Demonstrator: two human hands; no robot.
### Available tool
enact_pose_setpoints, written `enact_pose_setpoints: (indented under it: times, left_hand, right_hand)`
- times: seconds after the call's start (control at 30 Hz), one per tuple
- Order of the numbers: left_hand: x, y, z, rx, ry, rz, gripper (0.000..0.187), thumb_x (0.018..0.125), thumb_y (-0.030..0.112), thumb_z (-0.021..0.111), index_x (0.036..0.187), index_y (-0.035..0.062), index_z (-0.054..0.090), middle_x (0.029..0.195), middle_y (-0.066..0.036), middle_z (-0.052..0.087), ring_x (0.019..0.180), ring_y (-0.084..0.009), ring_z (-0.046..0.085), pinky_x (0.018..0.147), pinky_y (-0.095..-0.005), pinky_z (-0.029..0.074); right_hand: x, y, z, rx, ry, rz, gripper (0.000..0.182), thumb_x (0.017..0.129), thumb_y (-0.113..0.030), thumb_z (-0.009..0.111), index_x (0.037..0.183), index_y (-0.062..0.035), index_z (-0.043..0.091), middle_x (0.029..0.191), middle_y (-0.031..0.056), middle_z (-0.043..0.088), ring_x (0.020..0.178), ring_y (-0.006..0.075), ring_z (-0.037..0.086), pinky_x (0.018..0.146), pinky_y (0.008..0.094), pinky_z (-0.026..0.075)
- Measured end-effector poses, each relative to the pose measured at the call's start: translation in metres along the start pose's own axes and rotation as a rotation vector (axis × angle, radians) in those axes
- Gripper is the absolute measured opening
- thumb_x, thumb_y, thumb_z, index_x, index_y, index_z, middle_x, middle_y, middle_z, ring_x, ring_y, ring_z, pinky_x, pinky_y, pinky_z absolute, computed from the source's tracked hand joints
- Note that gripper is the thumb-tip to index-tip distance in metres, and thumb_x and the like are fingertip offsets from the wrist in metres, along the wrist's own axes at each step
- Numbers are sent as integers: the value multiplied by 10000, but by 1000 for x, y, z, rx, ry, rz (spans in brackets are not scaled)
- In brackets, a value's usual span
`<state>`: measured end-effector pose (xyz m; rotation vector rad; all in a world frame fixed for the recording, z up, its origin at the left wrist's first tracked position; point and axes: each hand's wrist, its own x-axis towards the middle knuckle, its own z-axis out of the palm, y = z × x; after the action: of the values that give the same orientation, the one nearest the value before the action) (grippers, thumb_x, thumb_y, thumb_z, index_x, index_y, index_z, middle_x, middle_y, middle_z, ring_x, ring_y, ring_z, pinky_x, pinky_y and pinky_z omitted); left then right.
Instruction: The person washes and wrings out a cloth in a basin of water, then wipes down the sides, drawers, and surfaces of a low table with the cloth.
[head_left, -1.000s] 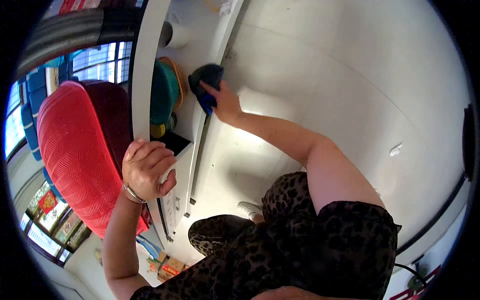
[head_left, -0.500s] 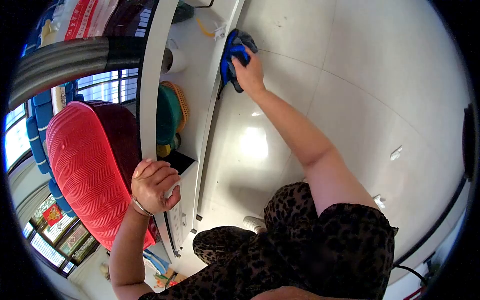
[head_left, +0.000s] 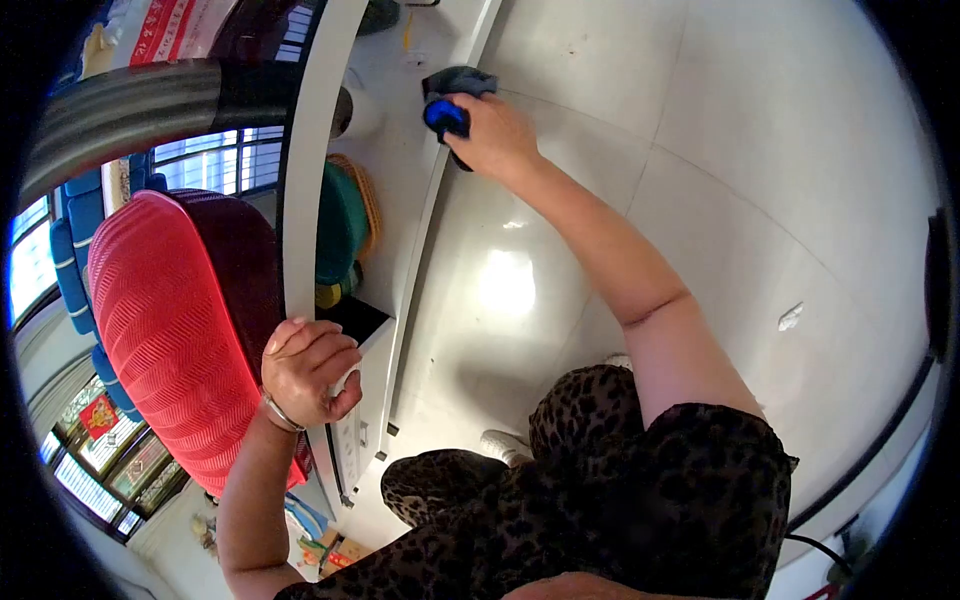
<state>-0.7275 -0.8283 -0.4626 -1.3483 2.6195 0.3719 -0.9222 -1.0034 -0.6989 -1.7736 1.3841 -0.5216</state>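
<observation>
In my right hand [head_left: 497, 135] is a bunched grey and blue cloth [head_left: 447, 117], with the fingers closed round it. The cloth lies over the front edge of the white lower shelf [head_left: 405, 165], beside the pale tiled floor. My left hand [head_left: 312, 370], wearing a bracelet at the wrist, has its fingers curled over the white edge of the tabletop [head_left: 303, 210]. A red ribbed basket [head_left: 175, 320] stands on the tabletop close to that hand.
On the lower shelf are a green bowl [head_left: 338, 225], a woven basket [head_left: 368, 205] and a white cylindrical container [head_left: 362, 112]. A thick grey tube [head_left: 130, 110] crosses above the tabletop. A scrap of white paper [head_left: 790, 316] lies on the floor.
My right hand and the cloth have moved a little left, from the shelf's outer side onto its edge. The cloth is bunched differently. My left hand stays in place.
</observation>
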Motion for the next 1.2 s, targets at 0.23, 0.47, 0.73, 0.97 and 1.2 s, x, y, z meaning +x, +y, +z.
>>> enact_pose_setpoints:
  times: [0.23,0.47,0.73,0.97,1.2]
  left_hand:
    - [6,4,-5,35,-21,-10,125,591,172,662,711,142,682,807,11,673,897,-153,624,958,-337,375]
    - [1,0,-1,-2,-8,-30,153,569,167,646,717,139,674,824,-2,685,882,-196,637,923,-389,385]
    - [4,2,-3,17,-19,-26,141,578,160,656,716,144,679,814,8,680,887,-167,634,930,-352,388]
    - [1,1,0,16,-21,-24,164,570,163,649,730,139,674,831,2,684,882,-195,637,913,-395,391]
    - [4,3,-3,40,-24,-28,115,604,168,655,711,146,691,799,12,681,887,-152,634,961,-331,366]
  right_hand:
    - [4,-68,38,-113,-225,-38,750,793,-518,630,1393,-138,387,1101,165,627,982,331,621,849,421,501]
    - [50,-48,13,-52,-110,-52,403,902,-383,532,1232,-157,583,1100,171,631,988,336,618,822,465,502]
    - [147,-9,67,-222,378,-134,378,790,-223,635,1157,-142,592,1072,177,584,916,372,608,738,452,528]
    - [54,-64,21,175,407,-377,343,732,-240,742,1048,-163,632,1036,107,578,882,343,614,755,440,519]
    - [67,-106,62,-32,346,-496,414,732,-316,709,1104,-163,612,1043,85,585,1026,310,557,773,434,506]
